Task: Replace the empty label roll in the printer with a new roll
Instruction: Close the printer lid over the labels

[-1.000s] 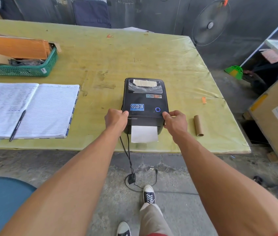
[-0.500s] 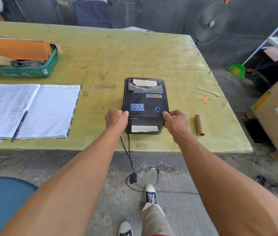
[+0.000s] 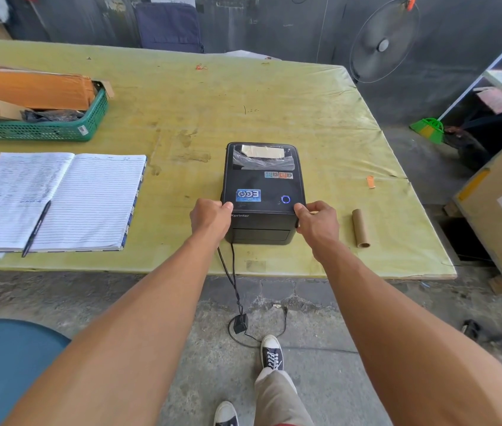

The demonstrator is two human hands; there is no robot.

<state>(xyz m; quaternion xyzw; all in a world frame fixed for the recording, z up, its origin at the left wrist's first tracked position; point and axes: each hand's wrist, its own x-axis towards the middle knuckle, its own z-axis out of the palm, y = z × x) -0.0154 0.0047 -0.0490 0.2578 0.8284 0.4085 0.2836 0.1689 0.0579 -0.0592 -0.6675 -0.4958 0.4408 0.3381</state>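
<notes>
Facing person (image 3: 277, 395): printer (image 3: 263, 186), long axis fwd-back.

2 outstretched arms, left hand (image 3: 211, 219) and right hand (image 3: 318, 223) curled, thumbs inward

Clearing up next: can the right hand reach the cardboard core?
Probably yes: the cardboard core lies right of the right hand, bare table between; it must first release the printer.

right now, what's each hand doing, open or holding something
Left hand: closed, gripping the printer at its left front corner.
Right hand: closed, gripping the printer at its right front corner.
</notes>
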